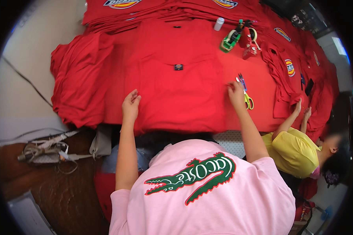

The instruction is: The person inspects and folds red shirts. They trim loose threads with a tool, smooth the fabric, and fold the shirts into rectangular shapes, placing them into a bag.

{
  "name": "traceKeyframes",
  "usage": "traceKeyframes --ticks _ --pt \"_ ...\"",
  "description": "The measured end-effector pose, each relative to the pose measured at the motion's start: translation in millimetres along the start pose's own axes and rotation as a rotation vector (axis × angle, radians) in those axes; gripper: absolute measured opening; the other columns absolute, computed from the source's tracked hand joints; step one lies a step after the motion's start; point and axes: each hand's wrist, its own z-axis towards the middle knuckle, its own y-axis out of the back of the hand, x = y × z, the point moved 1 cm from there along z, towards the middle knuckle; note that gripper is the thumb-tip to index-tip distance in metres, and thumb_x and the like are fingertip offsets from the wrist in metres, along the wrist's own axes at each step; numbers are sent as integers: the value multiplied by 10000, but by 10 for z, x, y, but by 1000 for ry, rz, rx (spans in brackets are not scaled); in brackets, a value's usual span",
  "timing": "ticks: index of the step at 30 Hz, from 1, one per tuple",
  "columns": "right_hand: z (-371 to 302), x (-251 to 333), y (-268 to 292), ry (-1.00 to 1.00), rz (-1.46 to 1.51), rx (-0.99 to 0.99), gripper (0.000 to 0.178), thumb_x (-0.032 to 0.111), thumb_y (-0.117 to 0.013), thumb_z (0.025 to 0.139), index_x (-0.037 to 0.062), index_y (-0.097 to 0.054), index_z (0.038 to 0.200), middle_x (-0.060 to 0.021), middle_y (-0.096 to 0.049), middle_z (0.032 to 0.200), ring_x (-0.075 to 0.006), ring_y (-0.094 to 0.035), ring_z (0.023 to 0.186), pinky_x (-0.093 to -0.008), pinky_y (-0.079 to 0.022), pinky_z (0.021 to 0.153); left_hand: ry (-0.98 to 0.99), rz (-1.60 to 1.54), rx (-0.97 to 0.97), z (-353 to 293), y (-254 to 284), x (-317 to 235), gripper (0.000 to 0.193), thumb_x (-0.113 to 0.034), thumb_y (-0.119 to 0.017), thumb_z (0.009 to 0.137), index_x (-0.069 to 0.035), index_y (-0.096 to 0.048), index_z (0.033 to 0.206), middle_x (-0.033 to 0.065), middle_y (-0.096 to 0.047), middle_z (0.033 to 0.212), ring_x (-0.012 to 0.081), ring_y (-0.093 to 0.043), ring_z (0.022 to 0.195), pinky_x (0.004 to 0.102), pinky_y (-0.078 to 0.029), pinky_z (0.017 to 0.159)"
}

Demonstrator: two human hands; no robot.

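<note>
A red T-shirt [180, 94] lies flat in front of me, with a small dark label at its neckline. My left hand [131, 105] is at the shirt's left edge, its fingers loosely bent and apart, holding nothing. On the opposite side, my right hand [235, 94] hovers by the right edge with its fingers partly curled; nothing shows in them. Just beyond that hand lie yellow-handled scissors [249, 102] and a slim blue tool [242, 81]. More red cloth [176, 41] with another dark label spreads behind the shirt.
A heaped red garment [80, 78] sits at left; stacked red shirts [161, 13] line the back. Green [228, 42] and red tape dispensers [252, 49] stand near a white cylinder [219, 24]. A co-worker in yellow [296, 152] handles red shirts at right. Cables [47, 150] lie at lower left.
</note>
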Motion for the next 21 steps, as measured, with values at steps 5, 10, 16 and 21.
traceKeyframes --ticks 5,10,16,21 --pt "618 172 -578 -297 713 71 253 96 -733 951 -19 -732 1176 -119 -755 1049 -182 -725 973 -326 -574 848 72 -57 -10 605 -397 -110 487 -71 -695 996 61 -570 1447 191 -641 1418 234 -619 1292 334 -492 1106" --pt "943 555 -680 -388 475 50 276 140 -830 911 -31 -729 1102 -37 -729 919 -102 -675 832 -258 -549 724 83 -41 -66 1100 -493 -70 561 -62 -743 937 68 -559 1451 195 -642 1399 246 -637 1251 338 -503 1087" --pt "1162 467 -663 -660 576 290 337 348 -858 879 46 -750 982 -9 -721 817 -144 -662 678 -297 -552 695 273 -156 -113 1480 -644 -391 443 -84 -810 899 67 -638 1278 133 -711 1166 194 -684 1073 308 -551 968" --pt "1281 779 -577 -908 1139 420 425 379 -804 932 29 -705 1151 -93 -727 1127 -200 -682 1036 -355 -546 945 355 -107 135 1691 -537 -591 400 -187 -780 948 66 -665 1236 131 -749 1121 204 -720 1008 341 -586 919"
